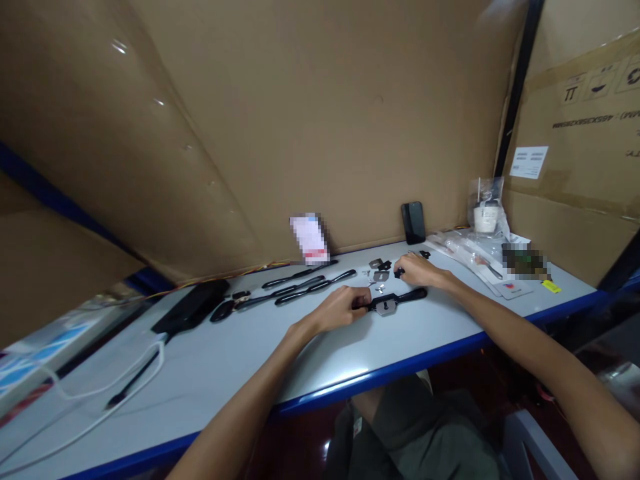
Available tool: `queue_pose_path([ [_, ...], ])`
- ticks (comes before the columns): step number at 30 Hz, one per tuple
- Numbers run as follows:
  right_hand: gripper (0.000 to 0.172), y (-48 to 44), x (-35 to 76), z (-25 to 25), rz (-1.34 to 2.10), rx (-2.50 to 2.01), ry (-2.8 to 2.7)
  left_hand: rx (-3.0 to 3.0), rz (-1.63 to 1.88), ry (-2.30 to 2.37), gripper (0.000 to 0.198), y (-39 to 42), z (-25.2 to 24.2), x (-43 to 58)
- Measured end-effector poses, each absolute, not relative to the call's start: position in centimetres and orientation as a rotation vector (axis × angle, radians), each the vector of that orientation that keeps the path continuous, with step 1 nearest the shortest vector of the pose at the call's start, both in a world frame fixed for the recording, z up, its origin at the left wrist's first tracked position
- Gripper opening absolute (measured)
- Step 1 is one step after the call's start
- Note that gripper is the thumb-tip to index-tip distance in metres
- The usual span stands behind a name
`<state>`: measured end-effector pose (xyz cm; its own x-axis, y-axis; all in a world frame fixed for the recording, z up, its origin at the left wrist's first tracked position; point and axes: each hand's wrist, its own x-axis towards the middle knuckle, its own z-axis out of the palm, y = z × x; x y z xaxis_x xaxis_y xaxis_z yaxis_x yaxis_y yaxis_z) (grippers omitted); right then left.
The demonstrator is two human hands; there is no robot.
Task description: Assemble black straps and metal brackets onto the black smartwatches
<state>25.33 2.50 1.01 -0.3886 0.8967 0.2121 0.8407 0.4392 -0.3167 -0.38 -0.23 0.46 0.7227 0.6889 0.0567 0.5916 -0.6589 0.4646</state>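
Observation:
My left hand is closed round one handle of a black spokeshave, which lies near the table's front edge with a grey blade at its middle. Beyond it, my right hand pinches a small black part among loose pieces on the table; its fingertips are partly hidden. Beside that hand lie a grey metal blade and another black part. Small silver screws are scattered between the hands. Several black spokeshave bodies lie in a row to the left.
A lit phone and a dark phone lean on the cardboard at the back. Plastic packaging and a bagged cup stand at right. A black box and white cable occupy the left of the table.

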Motion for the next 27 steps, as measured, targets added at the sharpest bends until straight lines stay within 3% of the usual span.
queue_pose_path([
  [7,0.028,2.7,25.4,2.5,0.536,-1.378,-2.154,2.489,0.318,0.981,0.009,-0.5,0.8,-0.3],
  [12,0.01,1.5,24.3,3.0,0.829,-1.192,-2.132,2.463,0.332,0.992,0.01,-0.4,0.8,-0.3],
  [15,0.012,0.5,23.5,2.7,0.914,-1.106,-2.14,2.453,0.336,0.997,0.011,-0.3,0.8,-0.3],
  [23,0.021,-0.5,22.2,1.5,0.951,-1.027,-2.22,2.439,0.346,0.991,0.013,-0.2,0.6,-0.4],
  [27,0.016,-0.8,22.2,1.9,0.776,-1.085,-2.228,2.438,0.35,0.999,0.012,-0.2,0.6,-0.4],
])
